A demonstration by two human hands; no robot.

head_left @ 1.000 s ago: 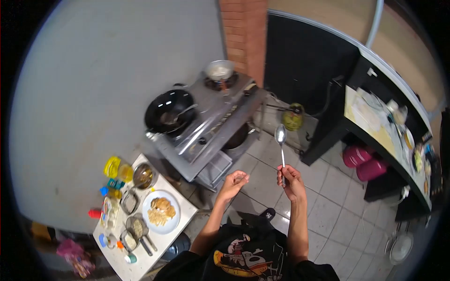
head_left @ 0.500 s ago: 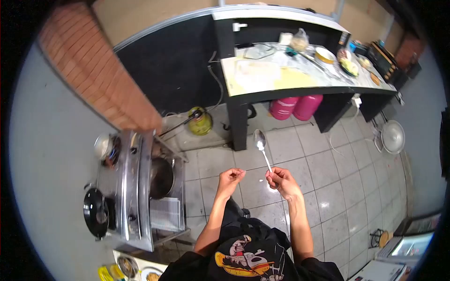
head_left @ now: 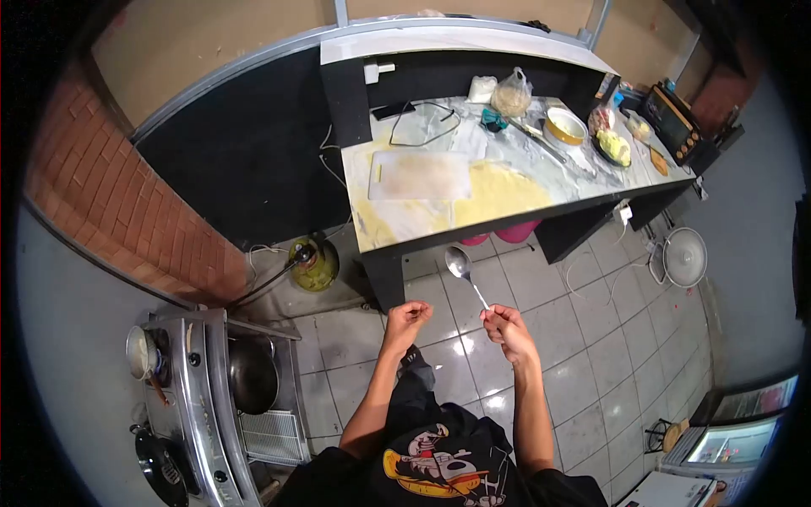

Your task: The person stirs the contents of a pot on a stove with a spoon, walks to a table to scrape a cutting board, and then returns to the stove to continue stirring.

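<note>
My right hand [head_left: 508,332] is closed around the end of a metal spoon's handle. The spoon [head_left: 459,263] points forward and up to the left, its bowl over the tiled floor and just short of the counter's front edge. To the left, my left hand [head_left: 407,326] has its fingers curled in against the thumb, and nothing shows in it. Both hands are in front of my body at about the same height, apart from each other.
Ahead, the marble-look counter [head_left: 498,182] carries a white cutting board [head_left: 420,176], a yellow-and-white bowl [head_left: 565,127], a knotted plastic bag [head_left: 512,93] and a small oven [head_left: 665,123]. A metal stove [head_left: 200,406] stands left, near a green gas cylinder [head_left: 313,264]. A round lid [head_left: 684,257] is at right.
My view has moved closer to the counter, which now looks larger and lower, and the pink cylinders below it are mostly hidden. The spoon stays in my right hand, its bowl tilted farther left.
</note>
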